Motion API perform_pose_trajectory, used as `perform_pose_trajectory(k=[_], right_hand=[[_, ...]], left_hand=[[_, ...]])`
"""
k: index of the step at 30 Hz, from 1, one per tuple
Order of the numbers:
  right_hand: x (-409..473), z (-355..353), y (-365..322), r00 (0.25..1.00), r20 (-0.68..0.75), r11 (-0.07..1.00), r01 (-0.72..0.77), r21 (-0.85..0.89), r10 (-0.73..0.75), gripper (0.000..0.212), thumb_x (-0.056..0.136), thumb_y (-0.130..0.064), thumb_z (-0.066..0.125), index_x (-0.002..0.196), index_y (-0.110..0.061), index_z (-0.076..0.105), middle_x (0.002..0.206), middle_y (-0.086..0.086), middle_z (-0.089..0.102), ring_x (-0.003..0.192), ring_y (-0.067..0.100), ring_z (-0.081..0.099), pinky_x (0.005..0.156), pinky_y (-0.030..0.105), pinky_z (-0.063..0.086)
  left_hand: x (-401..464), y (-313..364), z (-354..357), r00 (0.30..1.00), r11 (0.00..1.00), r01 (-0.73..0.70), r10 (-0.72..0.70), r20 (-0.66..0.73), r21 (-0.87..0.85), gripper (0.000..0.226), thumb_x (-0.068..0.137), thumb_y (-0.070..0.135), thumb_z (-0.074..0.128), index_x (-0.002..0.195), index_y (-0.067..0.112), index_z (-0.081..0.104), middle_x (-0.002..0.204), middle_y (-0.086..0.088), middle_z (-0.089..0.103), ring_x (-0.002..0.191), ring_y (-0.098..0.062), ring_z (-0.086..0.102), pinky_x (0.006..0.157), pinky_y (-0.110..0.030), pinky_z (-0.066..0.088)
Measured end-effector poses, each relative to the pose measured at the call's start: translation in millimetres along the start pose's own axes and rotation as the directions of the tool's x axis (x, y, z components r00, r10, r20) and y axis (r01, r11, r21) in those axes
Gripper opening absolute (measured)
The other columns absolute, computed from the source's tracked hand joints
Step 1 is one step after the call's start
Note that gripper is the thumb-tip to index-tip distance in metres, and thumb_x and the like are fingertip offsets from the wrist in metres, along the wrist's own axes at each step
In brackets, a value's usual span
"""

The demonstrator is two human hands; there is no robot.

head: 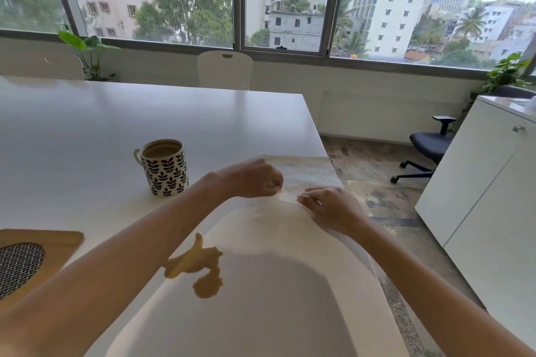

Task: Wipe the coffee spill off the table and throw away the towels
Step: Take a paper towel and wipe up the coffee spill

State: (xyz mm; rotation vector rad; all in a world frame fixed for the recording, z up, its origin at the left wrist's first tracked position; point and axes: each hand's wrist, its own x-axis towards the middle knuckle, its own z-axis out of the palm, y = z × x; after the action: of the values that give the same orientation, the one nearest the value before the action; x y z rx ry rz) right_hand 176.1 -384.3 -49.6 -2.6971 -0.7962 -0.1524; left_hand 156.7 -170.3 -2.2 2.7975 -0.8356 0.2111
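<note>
Both hands (255, 178) pinching paper towel (307, 174)

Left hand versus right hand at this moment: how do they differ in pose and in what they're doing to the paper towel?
The left hand is curled into a near fist, pinching the paper towel edge; the right hand lies flatter, fingers curled onto the towel. The left hand sits nearer the mug, the right at the table edge. Both hold the towel, away from the coffee spill.
</note>
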Motion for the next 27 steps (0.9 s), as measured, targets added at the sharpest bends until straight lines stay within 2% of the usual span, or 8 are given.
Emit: perform_pose_trajectory(k=[3, 5, 7, 12, 16, 20, 22, 27], right_hand=[[8.4, -8.3, -6.3, 1.0, -0.021, 0.994, -0.012, 0.109, 0.014, 0.054, 0.082, -0.068, 0.041, 0.101, -0.026, 0.069, 0.096, 0.005, 0.072, 0.088, 0.026, 0.065, 0.075, 0.039, 0.053], [14.8, -9.4, -8.8, 0.988, -0.151, 0.999, 0.026, 0.036, -0.02, 0.041, 0.083, -0.052, 0.055, 0.103, -0.019, 0.069, 0.095, 0.008, 0.073, 0.087, 0.029, 0.066, 0.073, 0.04, 0.054], [24.9, -13.4, -10.3, 0.957, -0.283, 0.998, 0.053, -0.026, -0.058, 0.017, 0.087, -0.028, 0.058, 0.088, -0.016, 0.071, 0.083, 0.007, 0.073, 0.076, 0.029, 0.067, 0.062, 0.035, 0.052], [39.5, -55.3, -14.5, 0.853, -0.519, 0.988, 0.111, 0.103, -0.041, 0.018, 0.084, -0.01, 0.063, 0.096, -0.017, 0.074, 0.088, 0.001, 0.076, 0.073, 0.016, 0.071, 0.068, 0.015, 0.048], [31.5, -98.5, -22.8, 0.875, -0.479, 0.862, 0.183, 0.473, 0.077, 0.021, 0.088, -0.008, 0.058, 0.098, -0.021, 0.071, 0.085, -0.004, 0.074, 0.07, 0.013, 0.072, 0.061, 0.023, 0.057], [22.5, -138.7, -37.0, 0.936, -0.333, 0.448, 0.25, 0.859, 0.117, 0.03, 0.087, 0.005, 0.053, 0.091, -0.018, 0.072, 0.067, -0.006, 0.073, 0.058, 0.01, 0.069, 0.053, 0.023, 0.056], [20.3, -147.0, -40.8, 0.954, -0.29, 0.306, 0.254, 0.917, 0.076, 0.036, 0.086, 0.009, 0.052, 0.084, -0.019, 0.075, 0.07, -0.002, 0.073, 0.058, 0.013, 0.069, 0.055, 0.025, 0.057], [16.5, -142.4, -36.7, 0.967, -0.239, 0.202, 0.217, 0.955, 0.087, 0.054, 0.081, 0.018, 0.042, 0.074, -0.023, 0.076, 0.064, -0.003, 0.072, 0.053, 0.009, 0.066, 0.05, 0.019, 0.054]], left_hand=[[6.1, 1.2, -6.2, 0.999, 0.999, -0.006, 0.008, -0.052, 0.043, 0.019, 0.092, 0.014, 0.051, 0.09, 0.007, 0.068, 0.08, -0.008, 0.07, 0.065, -0.02, 0.061, 0.062, -0.027, 0.043], [9.2, 3.0, -7.9, 0.993, 0.998, -0.003, 0.01, -0.119, 0.056, 0.019, 0.093, 0.017, 0.049, 0.091, 0.009, 0.066, 0.084, -0.007, 0.069, 0.071, -0.023, 0.062, 0.065, -0.034, 0.049], [9.8, 4.4, -11.3, 0.974, 0.999, 0.032, -0.023, -0.224, 0.035, 0.019, 0.094, 0.021, 0.047, 0.096, 0.012, 0.064, 0.094, -0.004, 0.07, 0.079, -0.023, 0.063, 0.07, -0.038, 0.051], [4.1, -7.8, -22.4, 0.887, 0.952, 0.189, -0.271, -0.373, -0.242, 0.057, 0.095, 0.049, 0.036, 0.141, 0.014, 0.035, 0.146, -0.005, 0.043, 0.13, -0.022, 0.045, 0.107, -0.037, 0.037], [-2.7, -14.6, -30.2, 0.836, 0.714, 0.208, -0.485, -0.258, -0.669, 0.094, 0.08, 0.073, 0.039, 0.15, 0.02, 0.007, 0.157, -0.004, 0.021, 0.141, -0.02, 0.027, 0.108, -0.03, 0.022], [-13.5, -17.5, -41.5, 0.859, 0.413, 0.115, -0.498, -0.118, -0.904, 0.138, 0.041, 0.089, 0.058, 0.149, 0.026, 0.002, 0.159, -0.005, 0.012, 0.142, -0.024, 0.022, 0.112, -0.049, 0.026], [-14.4, -13.6, -39.9, 0.893, 0.28, 0.051, -0.442, -0.082, -0.959, 0.141, 0.039, 0.082, 0.068, 0.149, 0.022, 0.004, 0.157, -0.007, 0.018, 0.142, -0.025, 0.023, 0.11, -0.052, 0.027], [-10.3, -0.1, -29.8, 0.927, 0.104, -0.036, -0.367, -0.072, -0.994, 0.108, 0.05, 0.056, 0.084, 0.138, 0.022, 0.031, 0.126, -0.002, 0.062, 0.118, -0.019, 0.058, 0.094, -0.044, 0.047]])
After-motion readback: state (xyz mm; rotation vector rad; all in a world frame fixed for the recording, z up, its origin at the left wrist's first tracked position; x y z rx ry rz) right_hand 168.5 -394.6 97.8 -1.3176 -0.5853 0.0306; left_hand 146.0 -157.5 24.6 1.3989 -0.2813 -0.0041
